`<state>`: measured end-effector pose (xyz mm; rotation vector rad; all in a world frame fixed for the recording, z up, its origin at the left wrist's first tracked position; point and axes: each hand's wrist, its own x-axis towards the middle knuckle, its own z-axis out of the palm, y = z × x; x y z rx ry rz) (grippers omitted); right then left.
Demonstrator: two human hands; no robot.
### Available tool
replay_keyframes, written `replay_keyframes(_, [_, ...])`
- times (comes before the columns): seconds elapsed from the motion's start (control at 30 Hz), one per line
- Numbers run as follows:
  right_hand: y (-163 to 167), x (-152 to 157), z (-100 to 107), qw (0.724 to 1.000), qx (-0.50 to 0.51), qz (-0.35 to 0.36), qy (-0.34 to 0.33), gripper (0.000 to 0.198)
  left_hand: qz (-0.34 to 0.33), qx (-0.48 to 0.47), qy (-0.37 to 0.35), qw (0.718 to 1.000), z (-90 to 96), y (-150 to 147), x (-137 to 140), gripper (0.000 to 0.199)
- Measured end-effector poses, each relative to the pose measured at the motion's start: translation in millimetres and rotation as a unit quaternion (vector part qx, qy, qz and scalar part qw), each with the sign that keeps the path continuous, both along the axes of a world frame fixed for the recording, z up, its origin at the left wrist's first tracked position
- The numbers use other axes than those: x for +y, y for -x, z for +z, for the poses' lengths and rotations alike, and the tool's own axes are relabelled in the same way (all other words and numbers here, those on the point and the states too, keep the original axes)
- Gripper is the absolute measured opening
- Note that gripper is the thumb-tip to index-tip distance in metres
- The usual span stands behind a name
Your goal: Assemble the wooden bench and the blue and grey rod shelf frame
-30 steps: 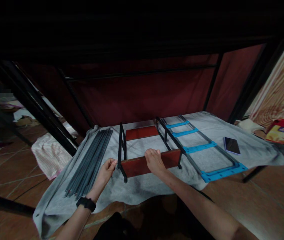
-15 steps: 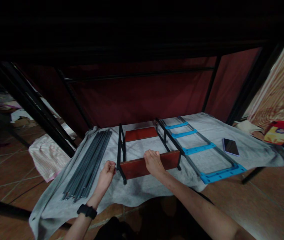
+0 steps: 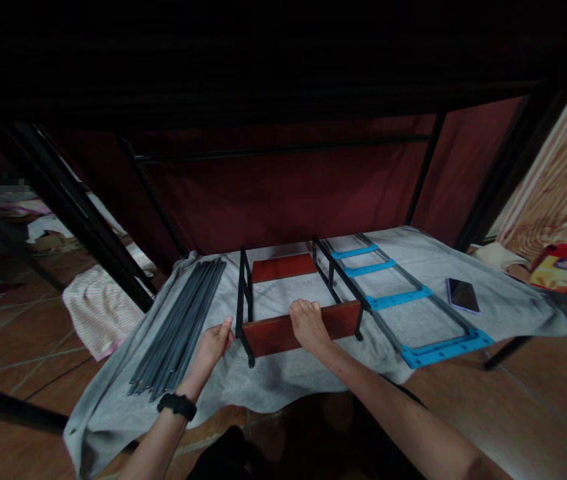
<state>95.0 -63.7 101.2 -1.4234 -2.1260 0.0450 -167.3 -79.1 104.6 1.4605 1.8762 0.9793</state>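
Observation:
A black metal frame (image 3: 240, 293) with reddish-brown boards lies on its side on a grey cloth. My right hand (image 3: 308, 323) is closed over the top edge of the near reddish-brown board (image 3: 268, 339), thumb and fingers on either side. Close by the frame's near left corner is my left hand (image 3: 216, 343), its thumb and fingers pinched together. Whatever sits between those fingertips is too small to make out. The far reddish-brown board (image 3: 283, 267) spans the back of the frame.
Grey metal tubes (image 3: 178, 327) lie bundled on the left of the cloth (image 3: 283, 383). To the right are a rack part with blue crosspieces (image 3: 398, 298) and a phone (image 3: 463, 295). Black posts (image 3: 426, 170) and a dark red panel (image 3: 283, 197) stand behind.
The left hand has shifted slightly at the frame's corner, and its fingers have turned a little. My right hand stays on the board. The whole view has moved slightly.

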Motion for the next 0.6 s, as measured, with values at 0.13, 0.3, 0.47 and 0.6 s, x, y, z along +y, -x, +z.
replay_keyframes(0.13, [0,0,1,1.000,0.003,0.002,0.002,0.029,0.027,0.021,-0.005,0.999,6.4,-5,-3,0.066])
replay_keyframes(0.3, [0,1,1,1.000,-0.001,-0.003,-0.001,0.029,0.084,-0.140,-0.039,0.986,6.6,-10,-20,0.061])
replay_keyframes(0.47, [0,2,0,1.000,0.004,0.000,0.002,0.029,0.026,-0.171,-0.069,0.982,1.5,-12,-21,0.054])
replay_keyframes(0.6, [-1,2,0,1.000,0.003,0.004,0.002,0.028,0.041,-0.126,-0.021,0.991,1.4,-11,-13,0.062])
